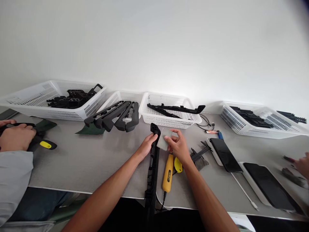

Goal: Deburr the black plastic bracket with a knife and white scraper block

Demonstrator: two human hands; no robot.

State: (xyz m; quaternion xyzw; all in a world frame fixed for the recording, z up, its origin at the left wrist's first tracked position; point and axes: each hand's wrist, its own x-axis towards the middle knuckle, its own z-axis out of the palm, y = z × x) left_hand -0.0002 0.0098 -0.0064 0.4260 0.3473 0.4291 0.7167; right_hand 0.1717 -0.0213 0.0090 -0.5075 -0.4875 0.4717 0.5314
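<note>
Near the upper end of a long black plastic part point(152, 167), my left hand point(147, 144) grips it with the thumb on its edge. The part points away from me, and its lower end passes over the table's front edge. A thin light-grey square piece point(163, 139) is pinched between the thumb and fingers of my right hand point(176, 143), its left edge close beside the part's top end. Whether the two touch is hard to tell. Below my right hand lies a yellow corded tool point(168, 175), with a yellow round object point(178, 165) and a black caliper point(200, 154) to its right.
White baskets point(169, 121) with black parts line the wall, and dark curved parts point(116, 117) rest across one. Two phones point(224, 154) on white boxes, a cable point(243, 190) and a blue-handled tool point(220, 134) lie right. Other people's hands point(18, 137) are at both sides.
</note>
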